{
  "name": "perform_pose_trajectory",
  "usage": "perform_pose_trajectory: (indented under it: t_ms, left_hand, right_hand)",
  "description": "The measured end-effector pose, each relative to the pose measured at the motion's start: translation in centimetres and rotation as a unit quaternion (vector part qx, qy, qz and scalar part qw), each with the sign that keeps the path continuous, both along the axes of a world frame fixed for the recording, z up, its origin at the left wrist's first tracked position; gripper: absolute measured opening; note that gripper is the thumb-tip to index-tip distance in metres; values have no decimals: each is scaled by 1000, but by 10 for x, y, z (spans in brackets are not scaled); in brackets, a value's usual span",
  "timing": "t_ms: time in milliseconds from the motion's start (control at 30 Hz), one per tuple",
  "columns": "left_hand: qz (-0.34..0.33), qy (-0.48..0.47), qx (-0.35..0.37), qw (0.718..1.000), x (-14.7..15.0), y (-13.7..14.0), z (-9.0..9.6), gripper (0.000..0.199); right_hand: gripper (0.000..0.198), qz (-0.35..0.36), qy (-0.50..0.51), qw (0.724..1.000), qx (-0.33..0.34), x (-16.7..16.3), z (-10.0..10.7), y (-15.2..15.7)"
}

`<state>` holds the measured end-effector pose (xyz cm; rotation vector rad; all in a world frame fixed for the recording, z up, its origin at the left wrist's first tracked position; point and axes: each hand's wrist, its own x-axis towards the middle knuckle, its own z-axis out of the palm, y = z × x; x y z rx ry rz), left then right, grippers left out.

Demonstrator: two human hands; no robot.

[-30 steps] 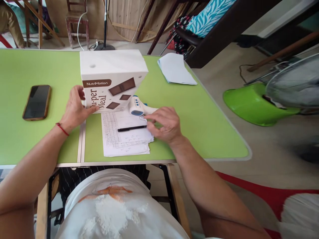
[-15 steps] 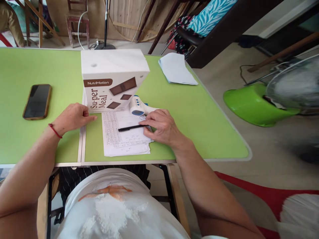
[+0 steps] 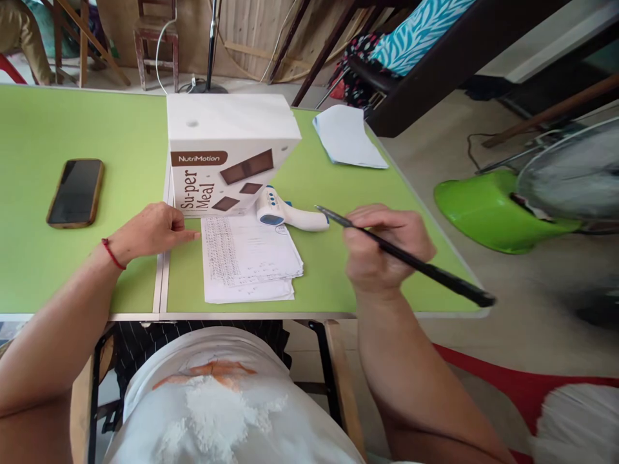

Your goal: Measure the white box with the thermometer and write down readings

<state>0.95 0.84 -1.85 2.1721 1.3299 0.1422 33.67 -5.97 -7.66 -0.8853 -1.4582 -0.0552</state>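
Observation:
A black pen (image 3: 411, 259) is held up in my right hand (image 3: 387, 245), its tip pointing left and its other end out to the right. Beneath the pen tip lies a white and blue infrared thermometer (image 3: 294, 216) on the green table. My left hand (image 3: 153, 229) rests on the table with fingers curled under and thumb stretched toward the papers, holding nothing visible. It is beside the lower corner of a white NutriMotion box (image 3: 203, 187). Sheets of paper (image 3: 256, 258) covered with handwriting lie in front of the box, between my hands.
A phone (image 3: 76, 193) lies on the left part of the table (image 3: 29, 258). Folded white paper (image 3: 349, 136) is near the far right edge. On the floor to the right stand a green stool (image 3: 476, 206) and a fan (image 3: 570, 174). A wooden chair (image 3: 155, 38) stands behind.
My right hand has picked the pen up off the papers and moved right with it, uncovering the thermometer's handle. My left hand stays by the box; the view has shifted slightly.

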Motion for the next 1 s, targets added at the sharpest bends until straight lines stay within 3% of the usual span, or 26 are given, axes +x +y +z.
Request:
perform_pose_trajectory:
  t_ms: [167,267,367,667,833,1000]
  left_hand:
    - [-67,-23,-22,997,7,-6,-2,36]
    - [-119,-60,-28,991,9,-7,-6,23]
    - [-182,-118,6,976,9,-7,-13,16]
    - [-318,-205,95,921,12,-6,-29,16]
    - [-347,-206,68,912,12,-7,-32,21]
    - [-356,-190,38,914,15,-8,-38,26]
  right_hand:
    - [19,6,138,984,-113,-30,9,-26]
    - [10,20,221,957,-189,-55,1,-38]
    - [9,53,282,931,-225,-77,-11,-48]
    - [4,46,212,930,-297,-82,-18,-58]
    - [2,33,167,943,-286,-85,-23,-65]
    - [6,10,124,939,-319,-90,-19,-67]
